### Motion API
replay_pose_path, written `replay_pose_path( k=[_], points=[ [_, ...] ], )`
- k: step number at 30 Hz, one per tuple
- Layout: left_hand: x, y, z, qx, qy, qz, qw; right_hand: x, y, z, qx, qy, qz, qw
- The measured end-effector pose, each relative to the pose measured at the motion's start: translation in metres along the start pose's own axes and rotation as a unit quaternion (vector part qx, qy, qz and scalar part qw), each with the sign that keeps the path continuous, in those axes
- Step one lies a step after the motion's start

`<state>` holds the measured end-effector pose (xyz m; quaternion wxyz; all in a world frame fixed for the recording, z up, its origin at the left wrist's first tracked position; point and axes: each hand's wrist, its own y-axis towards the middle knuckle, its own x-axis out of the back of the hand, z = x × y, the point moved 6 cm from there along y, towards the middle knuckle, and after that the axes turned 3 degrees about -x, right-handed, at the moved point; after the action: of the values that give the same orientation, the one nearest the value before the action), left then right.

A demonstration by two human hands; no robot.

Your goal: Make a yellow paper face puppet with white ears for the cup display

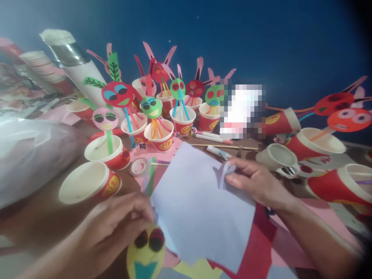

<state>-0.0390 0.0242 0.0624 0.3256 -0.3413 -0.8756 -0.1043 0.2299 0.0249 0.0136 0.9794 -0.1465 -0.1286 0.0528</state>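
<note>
A pale bluish-white sheet of paper (200, 201) lies tilted in front of me over coloured paper. My right hand (255, 178) pinches its curled upper right edge between thumb and fingers. At the sheet's left corner, the fingers of my left hand (122, 221) are closed on its edge. Just below that hand is a yellow paper face (147, 254) with dark red-and-black eyes and a teal mouth; the hand partly covers its top. Red paper (260, 236) and yellow-green paper (197, 269) stick out from under the sheet.
Red-and-white paper cups holding paper faces on straws, such as a green one (151, 107), stand along the blue wall. An empty cup (84, 182) and a plastic bag (35, 155) are left. A white mug (276, 159) stands right; markers (213, 136) and a stick (223, 146) lie behind the sheet.
</note>
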Motion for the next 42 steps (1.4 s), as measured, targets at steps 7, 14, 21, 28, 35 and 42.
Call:
replay_pose_path(
  k=[7,14,21,28,35,42],
  points=[
    [-0.026,0.045,-0.016,-0.158,0.046,0.031,0.986,-0.032,0.0,0.029,0.291,-0.305,-0.03,0.906],
    [-0.05,0.054,-0.002,-0.199,0.121,0.072,0.97,-0.023,0.003,0.029,0.329,-0.338,-0.094,0.877],
    [-0.066,0.066,0.015,-0.161,0.142,0.025,0.976,-0.037,-0.022,0.043,0.386,-0.267,-0.044,0.882],
    [-0.065,0.068,0.01,-0.193,0.171,-0.005,0.966,-0.086,-0.044,0.024,0.415,-0.408,0.115,0.805],
    [-0.047,0.034,-0.009,-0.277,0.158,-0.052,0.946,-0.093,-0.041,0.02,0.399,-0.436,0.116,0.798],
    [-0.065,0.006,0.0,-0.266,0.257,0.003,0.929,-0.089,-0.038,0.021,0.382,-0.395,0.119,0.827]
  ],
)
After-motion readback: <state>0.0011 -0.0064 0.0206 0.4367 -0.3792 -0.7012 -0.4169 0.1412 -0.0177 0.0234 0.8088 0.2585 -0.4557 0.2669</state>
